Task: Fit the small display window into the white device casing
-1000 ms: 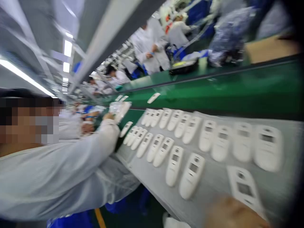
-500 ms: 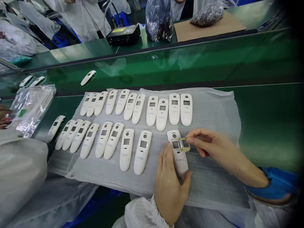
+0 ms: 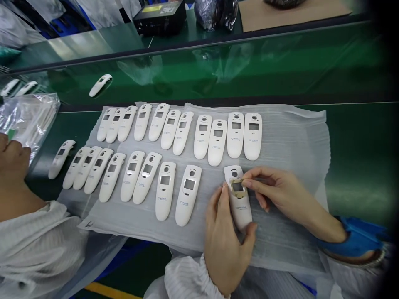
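Note:
A white handheld thermometer housing (image 3: 242, 212) lies on the foam sheet in front of me, its small window toward the far end. My left hand (image 3: 227, 243) grips this housing at its lower part, fingers along the left side and thumb at the near end. Between the thumb and forefinger of my right hand (image 3: 279, 187) is the right edge of a thin yellowish frame (image 3: 238, 194). That frame lies over the housing's window, around the dark opening. Whether it is stuck down, I cannot tell.
Two rows of similar white housings (image 3: 188, 195) lie on the white foam sheet (image 3: 293, 137). At the left are another person's hand (image 3: 14, 178) and a clear plastic bag (image 3: 37, 114). One housing (image 3: 100, 85) rests on the green belt (image 3: 280, 62); a black box (image 3: 160, 18) stands behind.
The yellowish frame has moved from the window's right side to lie over the window. The view has shifted slightly. The neighbour's hand at left has come further into view.

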